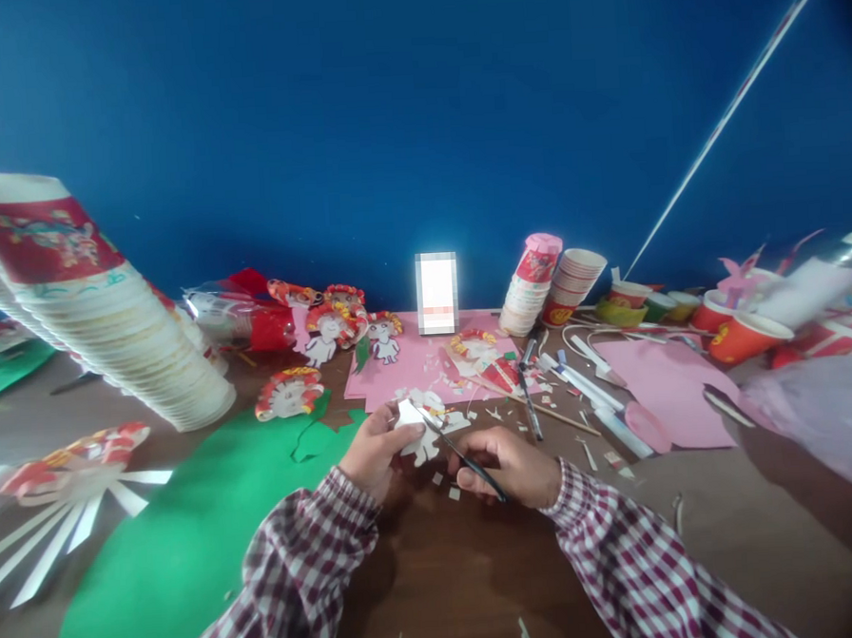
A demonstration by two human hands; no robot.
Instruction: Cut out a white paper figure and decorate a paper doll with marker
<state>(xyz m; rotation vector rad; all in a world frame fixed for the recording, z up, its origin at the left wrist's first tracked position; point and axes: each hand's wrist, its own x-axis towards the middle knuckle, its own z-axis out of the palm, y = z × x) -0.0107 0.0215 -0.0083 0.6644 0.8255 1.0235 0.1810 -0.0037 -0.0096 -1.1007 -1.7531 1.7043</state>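
Left hand [376,450] is closed in a pinch on a small white cutout [406,416], thumb on top and fingers curled under it; the cutout sticks out to the right of the fingertips, above the table [446,565]. Right hand [514,469] is closed around a thin dark tool [463,457], gripped low on the shaft. The tool slants up and to the left, and its tip meets the right edge of the cutout. Whether it is scissors or a knife cannot be told. The cutout sits between the two hands, touching the left and reached only by the tool from the right. Both sleeves are checked. White scraps [453,493] lie on the table just below the tool. A green sheet [194,531] lies left of the left forearm. A pink sheet [414,362] lies beyond the hands, bearing a printed figure [479,349]. More figures [330,324] lie behind it to the left. Pens [587,391] lie to the right of the pink sheet. A tilted cup stack [111,307] fills the near left; a smaller stack [538,284] stands at the back wall.
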